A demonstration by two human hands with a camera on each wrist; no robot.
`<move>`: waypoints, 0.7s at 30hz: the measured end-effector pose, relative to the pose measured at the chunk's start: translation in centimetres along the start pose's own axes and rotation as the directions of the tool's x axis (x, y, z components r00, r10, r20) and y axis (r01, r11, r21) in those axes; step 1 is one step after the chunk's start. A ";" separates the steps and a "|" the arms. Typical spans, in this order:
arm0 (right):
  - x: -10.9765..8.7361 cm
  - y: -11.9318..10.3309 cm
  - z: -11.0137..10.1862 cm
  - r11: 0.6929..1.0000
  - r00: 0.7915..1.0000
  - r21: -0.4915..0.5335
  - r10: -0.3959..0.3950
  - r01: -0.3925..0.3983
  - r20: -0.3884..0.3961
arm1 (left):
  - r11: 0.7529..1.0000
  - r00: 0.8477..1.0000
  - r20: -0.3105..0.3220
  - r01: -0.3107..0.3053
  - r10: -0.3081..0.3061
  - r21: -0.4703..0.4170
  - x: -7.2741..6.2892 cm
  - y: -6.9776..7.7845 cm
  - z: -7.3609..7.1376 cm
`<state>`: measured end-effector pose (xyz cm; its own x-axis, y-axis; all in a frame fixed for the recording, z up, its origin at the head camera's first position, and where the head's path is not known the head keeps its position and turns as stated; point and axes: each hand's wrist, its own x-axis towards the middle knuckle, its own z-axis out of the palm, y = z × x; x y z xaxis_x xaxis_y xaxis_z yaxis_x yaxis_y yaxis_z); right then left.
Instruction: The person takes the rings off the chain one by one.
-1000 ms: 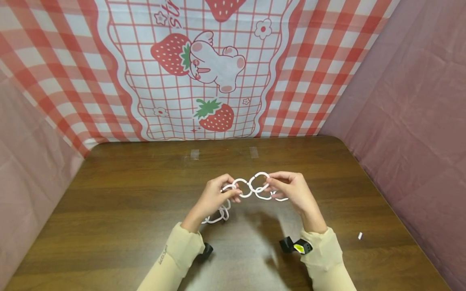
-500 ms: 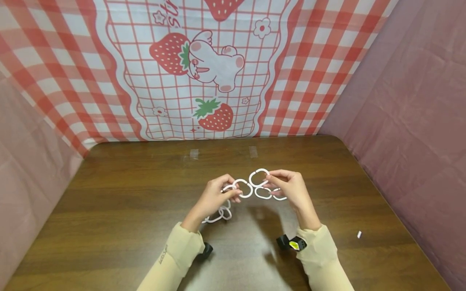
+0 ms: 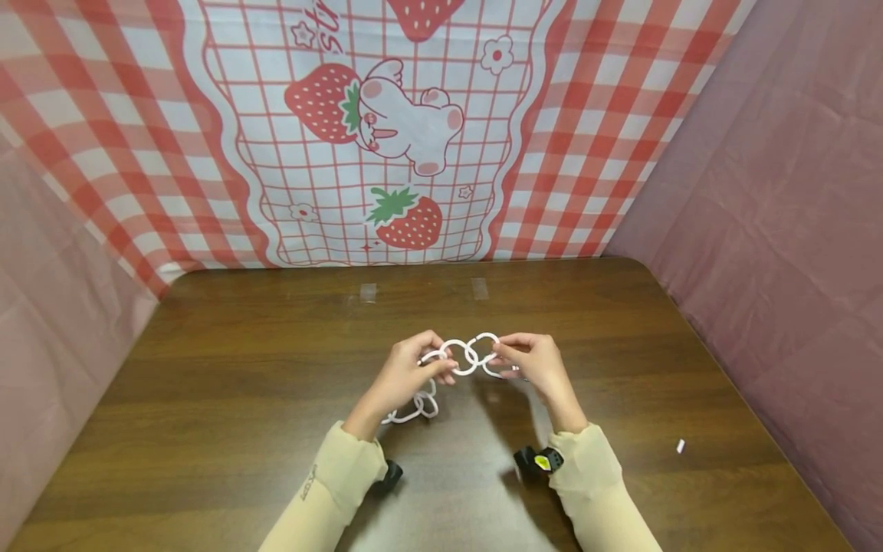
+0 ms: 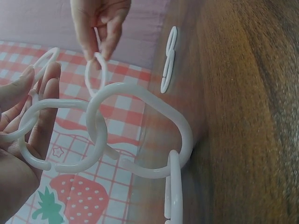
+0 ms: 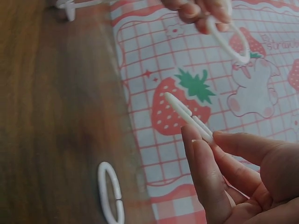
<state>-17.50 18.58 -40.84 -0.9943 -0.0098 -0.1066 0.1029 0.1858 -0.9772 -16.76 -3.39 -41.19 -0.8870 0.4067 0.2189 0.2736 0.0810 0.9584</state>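
Note:
In the head view my left hand [image 3: 407, 372] pinches a white plastic chain link [image 3: 458, 374], an oval ring with a small gap. More joined links [image 4: 140, 93] hang from it beside the palm, down towards the table. My right hand [image 3: 534, 364] pinches a single white link [image 5: 189, 116] between thumb and fingertips. From the head the two held links overlap, but both wrist views show them apart. Below the right hand, loose white links [image 4: 170, 58] lie on the table, partly hidden by that hand in the head view.
A small white piece [image 3: 681, 445] lies on the brown wooden table [image 3: 241, 345] to the right. Two strips of clear tape [image 3: 369, 293] are near the back edge. A strawberry-print cloth [image 3: 414, 138] hangs behind, with pink cloth at both sides.
My right hand rose slightly, then came left and down with its link, closer to the left hand's link. The left hand has stayed in place with its chain.

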 end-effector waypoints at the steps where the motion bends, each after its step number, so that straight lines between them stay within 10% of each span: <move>1: 0.1 0.1 0.1 1.000 1.000 -0.004 0.008 -0.008 0.000 | 1.000 1.000 -0.001 0.001 -0.001 0.003 0.0 0.0 0.0; 21: 0.4 1.8 1.6 0.991 0.985 -0.119 0.081 -0.064 0.149 | 0.999 1.000 -0.016 0.001 -0.001 0.035 0.0 0.2 -0.3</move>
<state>-17.68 17.37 -42.90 -0.9671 -0.1412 -0.2118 0.1619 0.3011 -0.9397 -16.83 -3.64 -40.97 -0.8928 0.3923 0.2212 0.2855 0.1132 0.9517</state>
